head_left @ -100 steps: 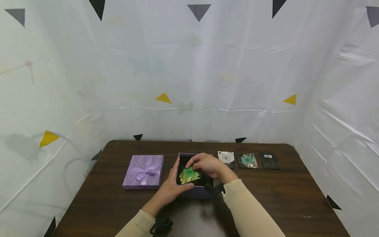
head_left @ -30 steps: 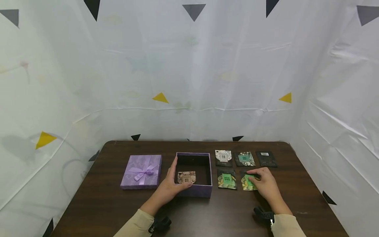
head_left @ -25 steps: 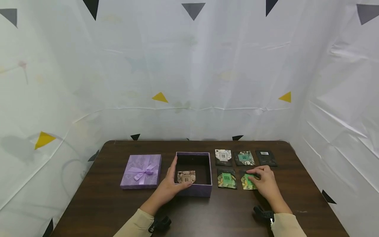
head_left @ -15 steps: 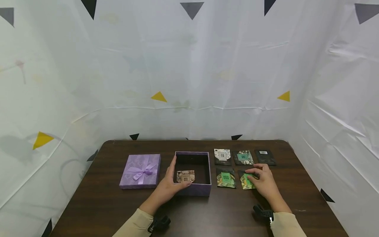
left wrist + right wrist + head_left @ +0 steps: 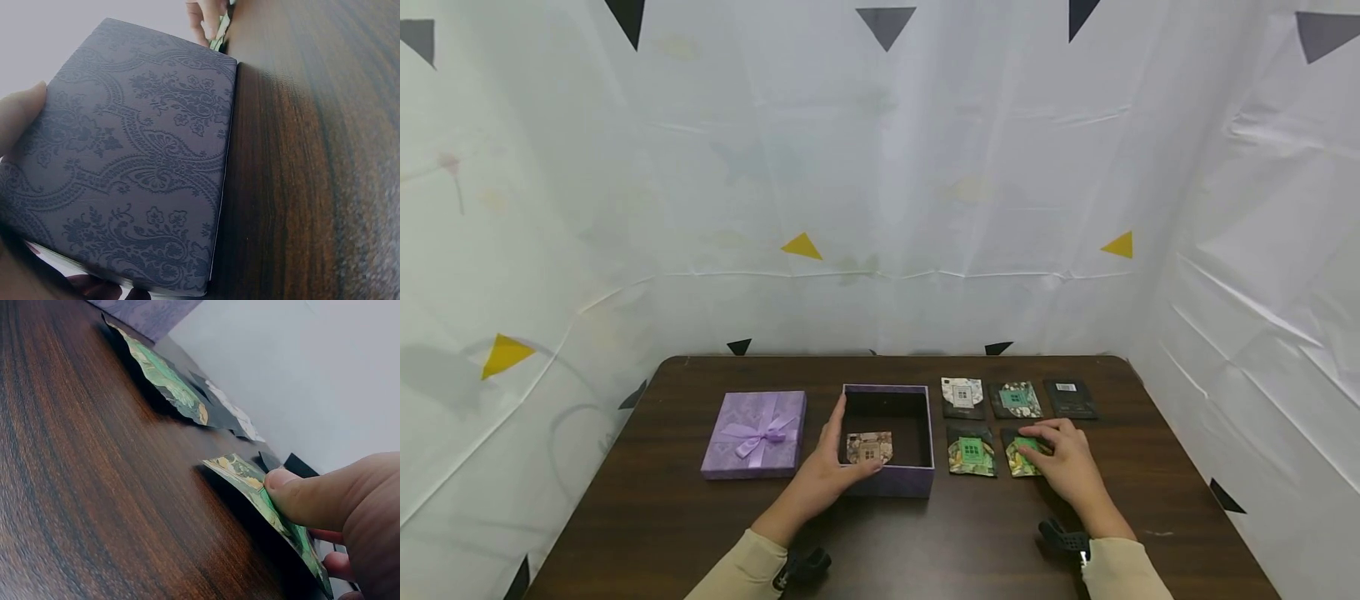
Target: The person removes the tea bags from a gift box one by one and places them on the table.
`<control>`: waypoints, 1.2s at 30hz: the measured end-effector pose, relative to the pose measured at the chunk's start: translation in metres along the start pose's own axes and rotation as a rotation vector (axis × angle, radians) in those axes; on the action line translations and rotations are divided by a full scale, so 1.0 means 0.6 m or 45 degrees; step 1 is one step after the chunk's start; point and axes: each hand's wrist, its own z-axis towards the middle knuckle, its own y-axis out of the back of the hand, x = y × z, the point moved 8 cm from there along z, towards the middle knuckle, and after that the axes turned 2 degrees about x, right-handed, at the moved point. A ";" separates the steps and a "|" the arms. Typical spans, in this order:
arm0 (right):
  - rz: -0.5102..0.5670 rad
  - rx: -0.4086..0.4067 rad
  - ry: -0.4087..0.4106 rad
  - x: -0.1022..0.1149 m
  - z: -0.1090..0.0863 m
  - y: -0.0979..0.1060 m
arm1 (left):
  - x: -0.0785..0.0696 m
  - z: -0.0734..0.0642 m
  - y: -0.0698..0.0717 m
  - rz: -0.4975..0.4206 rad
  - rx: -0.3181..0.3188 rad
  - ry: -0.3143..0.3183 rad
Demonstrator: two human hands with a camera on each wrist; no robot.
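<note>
My left hand (image 5: 822, 477) grips the near left corner of a purple box (image 5: 895, 483), thumb over the front rim and fingers along the left side. Inside the box lies a sachet with a brown floral print (image 5: 869, 447). In the left wrist view the embossed outer wall of the box (image 5: 137, 162) fills the middle. My right hand (image 5: 1070, 467) pinches a black sachet with a green and yellow print (image 5: 1021, 458) at its right side, low over the table. Beside it lies a similar green sachet (image 5: 972, 451). The right wrist view shows my thumb on the sachet (image 5: 250, 487).
A purple lid with a ribbon bow (image 5: 756, 435) lies left of the box. Behind the green sachets are a white-printed sachet (image 5: 962, 397), a teal-labelled one (image 5: 1015, 400) and a black one with a barcode (image 5: 1071, 399). A white curtain (image 5: 880, 167) surrounds the dark wooden table (image 5: 925, 550).
My right hand has moved from inside the box to the right. Two green sachets now show on the table and the brown sachet shows in the box. Over the last second both hands stay nearly still.
</note>
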 end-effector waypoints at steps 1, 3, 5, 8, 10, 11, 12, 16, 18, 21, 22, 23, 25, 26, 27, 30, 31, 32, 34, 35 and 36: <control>0.001 0.000 0.001 0.000 0.000 0.000 | 0.000 0.000 0.000 0.003 -0.001 0.002; 0.014 -0.006 0.006 0.000 -0.001 0.001 | 0.000 -0.001 0.000 0.007 -0.001 0.006; 0.054 -0.036 0.013 0.000 -0.001 0.006 | 0.000 -0.001 0.000 0.013 -0.004 0.008; 0.128 -0.113 -0.008 -0.005 -0.002 0.016 | -0.001 -0.001 0.000 0.012 -0.003 0.004; 0.198 -0.159 -0.062 -0.013 -0.003 0.021 | 0.000 -0.001 0.000 0.010 -0.002 0.001; 0.220 -0.172 -0.096 -0.018 -0.004 0.023 | 0.000 -0.001 0.000 0.007 0.000 0.001; 0.248 -0.182 -0.127 -0.022 -0.006 0.024 | 0.001 -0.001 -0.001 0.004 0.002 0.001; 0.344 -0.206 -0.203 -0.034 -0.007 0.027 | 0.000 0.001 -0.001 -0.002 0.007 -0.004; 0.370 -0.221 -0.203 -0.035 -0.006 0.028 | -0.001 0.001 -0.001 -0.005 0.006 -0.008; 0.395 -0.260 -0.214 -0.037 -0.007 0.030 | -0.001 0.000 -0.001 -0.006 0.004 -0.006; 0.407 -0.276 -0.217 -0.037 -0.008 0.031 | -0.001 0.000 -0.001 -0.007 0.003 -0.007; 0.425 -0.293 -0.224 -0.037 -0.009 0.033 | -0.002 0.000 -0.001 -0.004 0.000 -0.010; 0.475 -0.334 -0.250 -0.037 -0.012 0.037 | -0.001 0.000 -0.002 -0.002 -0.001 -0.015; 0.506 -0.356 -0.266 -0.037 -0.014 0.039 | -0.001 0.000 -0.002 -0.002 0.000 -0.016; 0.538 -0.373 -0.282 -0.036 -0.017 0.042 | 0.000 0.000 -0.002 -0.002 -0.001 -0.019; 0.626 -0.410 -0.326 -0.026 -0.023 0.052 | 0.002 0.001 -0.003 -0.005 0.002 -0.019; 0.648 -0.419 -0.329 -0.019 -0.024 0.058 | 0.002 0.001 -0.003 -0.004 0.002 -0.018; 0.666 -0.423 -0.325 -0.011 -0.024 0.063 | 0.002 0.001 -0.002 -0.003 0.001 -0.018; 0.693 -0.416 -0.290 0.011 -0.022 0.074 | 0.002 0.002 -0.002 -0.001 -0.001 -0.019; 0.703 -0.402 -0.269 0.024 -0.020 0.079 | 0.002 0.002 -0.001 0.000 -0.003 -0.021; 0.712 -0.382 -0.245 0.040 -0.019 0.084 | 0.001 0.002 -0.001 0.000 -0.004 -0.021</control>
